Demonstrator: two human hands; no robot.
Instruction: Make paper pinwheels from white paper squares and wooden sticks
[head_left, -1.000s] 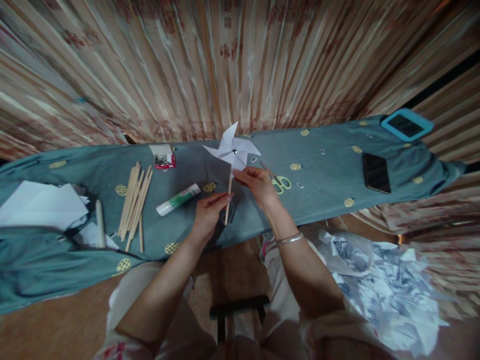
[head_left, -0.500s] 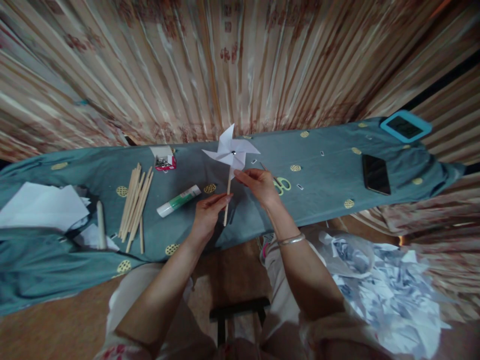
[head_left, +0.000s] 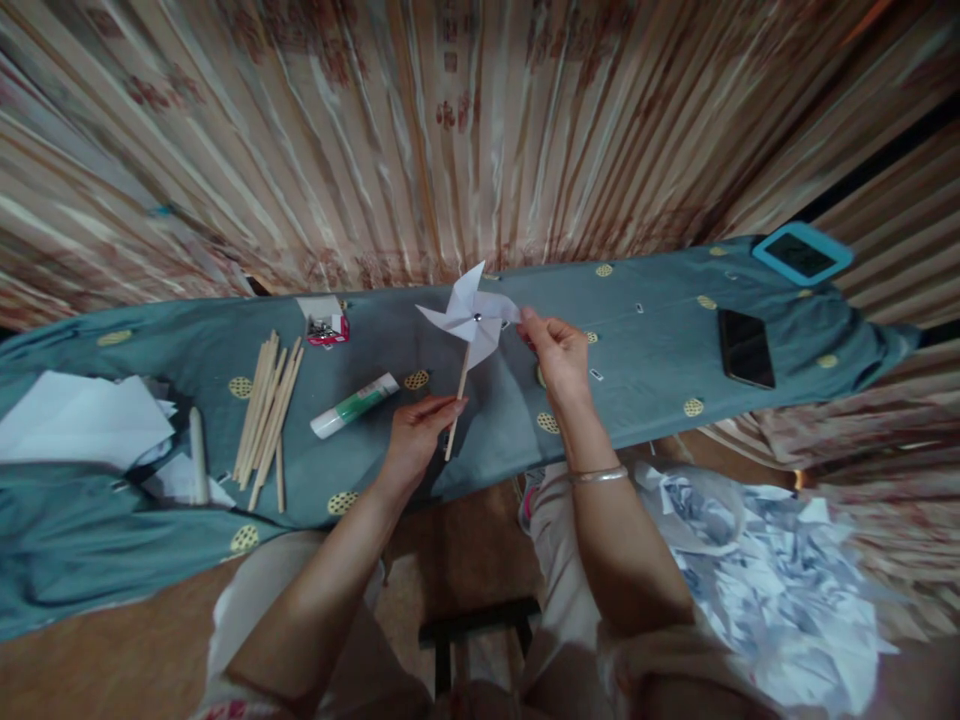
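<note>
A white paper pinwheel (head_left: pixel 463 318) with a shiny pin at its centre is fixed to a thin wooden stick (head_left: pixel 463 375). My left hand (head_left: pixel 415 432) pinches the stick below the blades, holding it tilted above the table. With thumb and fingers closed, my right hand (head_left: pixel 559 355) is at the tip of the pinwheel's right blade, which bends toward it. To the left lie a green and white glue stick (head_left: pixel 355 405), several loose wooden sticks (head_left: pixel 268 420) and a small open red and white box (head_left: pixel 327 328) of metal pins.
White paper sheets (head_left: pixel 82 420) lie at the left end of the cloth-covered table (head_left: pixel 637 380). A black phone (head_left: pixel 746 348) and a blue-framed device (head_left: pixel 803 253) rest at the right. Below stands a clear bag (head_left: pixel 780 570) of paper scraps. A pleated curtain (head_left: pixel 480 130) hangs behind.
My right hand has moved right, from the pinwheel's lower blade to its right blade tip. The blades have turned slightly. The scissors seen earlier are now hidden behind my right hand.
</note>
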